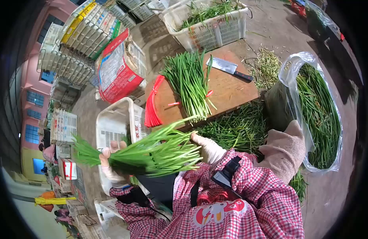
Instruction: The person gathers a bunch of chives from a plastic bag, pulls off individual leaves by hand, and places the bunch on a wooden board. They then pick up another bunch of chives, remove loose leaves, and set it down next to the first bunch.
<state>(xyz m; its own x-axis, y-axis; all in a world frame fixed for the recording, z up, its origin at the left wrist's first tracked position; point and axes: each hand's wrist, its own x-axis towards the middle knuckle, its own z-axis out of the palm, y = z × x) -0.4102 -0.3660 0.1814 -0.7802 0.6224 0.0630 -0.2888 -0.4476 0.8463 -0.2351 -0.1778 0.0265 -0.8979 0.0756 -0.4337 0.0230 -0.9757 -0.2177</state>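
Note:
A loose bunch of green garlic chives [152, 153] lies across in front of my body. My left hand [111, 159], in a pale fingerless glove, is closed around its leafy end from below. At the pale stem ends, my right hand [206, 145] has its fingers bent against the stems, its fingertips partly hidden. A second bundle of chives [188, 83] lies on the wooden board [231, 93], with a red tie showing at its lower part. Red tie strips [153, 105] lie beside it, and a cleaver [227, 67] rests at the board's far right.
A clear plastic bag [289, 73] full of chives stands at the right. Loose greens [235, 127] lie below the board, cut stem bits [267, 65] beyond it. A white basket [114, 113] is at the left, a crate [212, 32] behind, and stacked crates [68, 59] farther off.

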